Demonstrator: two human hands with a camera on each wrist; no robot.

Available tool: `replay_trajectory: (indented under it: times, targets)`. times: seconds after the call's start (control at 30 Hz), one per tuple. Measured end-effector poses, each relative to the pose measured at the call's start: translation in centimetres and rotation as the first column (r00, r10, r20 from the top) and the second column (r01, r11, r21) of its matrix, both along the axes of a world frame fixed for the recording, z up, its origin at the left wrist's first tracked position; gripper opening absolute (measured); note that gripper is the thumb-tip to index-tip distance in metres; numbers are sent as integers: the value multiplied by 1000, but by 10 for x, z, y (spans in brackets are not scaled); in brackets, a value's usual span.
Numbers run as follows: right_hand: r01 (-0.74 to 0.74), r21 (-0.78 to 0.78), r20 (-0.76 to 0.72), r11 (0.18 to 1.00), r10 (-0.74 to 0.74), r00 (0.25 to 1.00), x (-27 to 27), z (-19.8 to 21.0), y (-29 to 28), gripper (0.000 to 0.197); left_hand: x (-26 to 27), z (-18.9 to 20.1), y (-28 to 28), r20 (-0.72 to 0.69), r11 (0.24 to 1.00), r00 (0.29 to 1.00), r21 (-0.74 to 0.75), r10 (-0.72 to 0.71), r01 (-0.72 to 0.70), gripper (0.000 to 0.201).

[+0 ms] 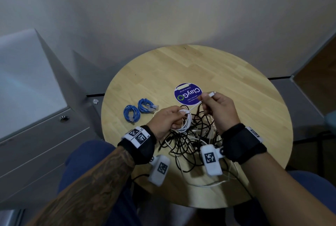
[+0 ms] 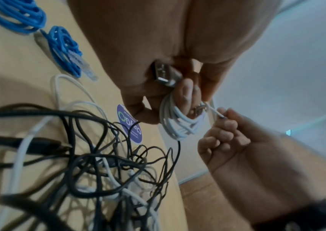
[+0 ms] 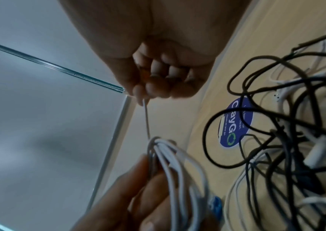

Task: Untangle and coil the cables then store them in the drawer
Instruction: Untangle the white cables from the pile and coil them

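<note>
Coiling the white cable (image 1: pixel 185 121) over the tangle

Your left hand (image 1: pixel 166 120) grips its coil at frame centre; your right hand (image 1: pixel 217 106) pinches its free end. The black-and-white tangle (image 1: pixel 196 140) lies below, two blue coils (image 1: pixel 139 110) at left.

Left hand (image 2: pixel 158 70) grips coiled white cable (image 2: pixel 179 123); right hand (image 2: pixel 235 140) pinches its end.

Both forearms reach forward over the round table, each wrist wrapped in a black strap. The left hand (image 1: pixel 166 120) curls its fingers round a bundle of white cable loops. The right hand (image 1: pixel 219 106), raised slightly higher, pinches the cable's free end between thumb and fingertips.
</note>
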State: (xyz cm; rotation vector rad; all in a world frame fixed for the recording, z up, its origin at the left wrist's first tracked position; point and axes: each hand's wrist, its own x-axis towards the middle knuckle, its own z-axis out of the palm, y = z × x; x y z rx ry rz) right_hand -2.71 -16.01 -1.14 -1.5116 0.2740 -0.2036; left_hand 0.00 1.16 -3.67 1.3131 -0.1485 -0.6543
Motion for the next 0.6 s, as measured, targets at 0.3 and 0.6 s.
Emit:
replay_trajectory:
  times: [0.3, 0.6]
  targets:
    - [-250, -378, -23, 892, 261, 965, -11, -22, -4, 11, 0, 0, 10, -103, 983, 993, -169, 53, -70, 43]
    - [-178, 351, -215, 919, 264, 940, -15, -16, 19, 20, 0, -1, 12, 165, 994, 981, -1, 104, -105, 26]
